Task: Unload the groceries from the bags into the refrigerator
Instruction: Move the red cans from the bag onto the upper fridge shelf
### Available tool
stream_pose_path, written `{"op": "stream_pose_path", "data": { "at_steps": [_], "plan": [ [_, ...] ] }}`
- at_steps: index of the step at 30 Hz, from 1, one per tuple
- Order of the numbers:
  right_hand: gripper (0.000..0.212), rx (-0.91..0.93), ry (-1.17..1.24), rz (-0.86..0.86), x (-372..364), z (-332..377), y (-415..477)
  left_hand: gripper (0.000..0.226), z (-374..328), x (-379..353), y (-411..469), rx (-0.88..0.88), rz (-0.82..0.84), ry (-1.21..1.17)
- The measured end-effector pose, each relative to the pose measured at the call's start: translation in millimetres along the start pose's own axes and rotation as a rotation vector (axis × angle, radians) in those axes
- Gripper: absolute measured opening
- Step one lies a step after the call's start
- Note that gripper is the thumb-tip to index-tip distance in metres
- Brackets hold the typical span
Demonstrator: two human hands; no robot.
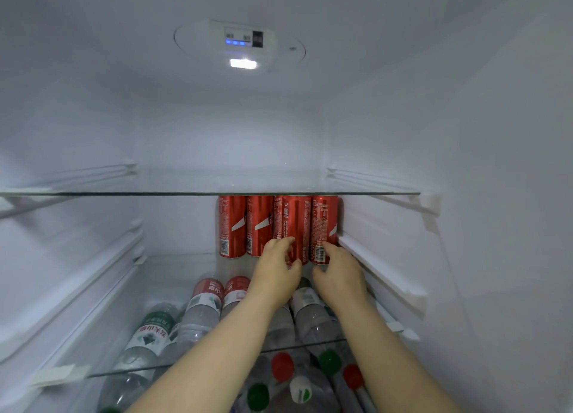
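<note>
Several red soda cans stand in a row at the back right of the refrigerator's middle glass shelf. My left hand grips the lower part of one red can, which stands slightly in front of the row. My right hand curls round the foot of the rightmost red can, next to the right wall. Two more cans stand untouched to the left. Both forearms reach in from the bottom of the view. No bag is in view.
Water bottles lie on their sides on the same shelf under my arms, one with a green label. Below, bottles with red and green caps show. The upper glass shelf is bare, and a lamp glows above it.
</note>
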State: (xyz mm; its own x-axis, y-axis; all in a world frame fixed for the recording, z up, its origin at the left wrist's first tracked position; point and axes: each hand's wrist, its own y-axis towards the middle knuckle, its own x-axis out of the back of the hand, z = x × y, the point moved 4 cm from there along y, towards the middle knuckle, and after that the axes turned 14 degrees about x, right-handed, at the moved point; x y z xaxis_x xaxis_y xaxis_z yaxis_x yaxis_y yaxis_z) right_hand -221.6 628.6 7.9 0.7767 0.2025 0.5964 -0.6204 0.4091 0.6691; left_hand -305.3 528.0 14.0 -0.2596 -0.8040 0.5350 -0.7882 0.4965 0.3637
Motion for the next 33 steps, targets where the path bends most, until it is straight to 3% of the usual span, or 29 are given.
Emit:
{"op": "stream_pose_path", "data": {
  "at_steps": [6, 11, 19, 33],
  "plan": [
    [0.02, 0.001, 0.031, -0.032, 22.6, 14.7, -11.5, 0.048, -7.6, 15.1, -18.7, 0.008, 0.056, 0.063],
    [0.033, 0.007, -0.026, -0.018, 55.0, 45.5, -38.9, 0.046, -15.6, 37.5, -53.0, -0.052, 0.108, 0.097],
    [0.046, 0.1, -0.249, 0.054, 124.1, 109.2, -105.9, 0.049, -59.9, 78.7, -115.5, -0.304, 0.166, 0.027],
    [0.039, 0.175, -0.578, -0.102, 257.5, 191.3, -185.8, 0.046, -141.9, 109.2, -199.3, -0.626, 0.215, -0.146]
  ]
}}
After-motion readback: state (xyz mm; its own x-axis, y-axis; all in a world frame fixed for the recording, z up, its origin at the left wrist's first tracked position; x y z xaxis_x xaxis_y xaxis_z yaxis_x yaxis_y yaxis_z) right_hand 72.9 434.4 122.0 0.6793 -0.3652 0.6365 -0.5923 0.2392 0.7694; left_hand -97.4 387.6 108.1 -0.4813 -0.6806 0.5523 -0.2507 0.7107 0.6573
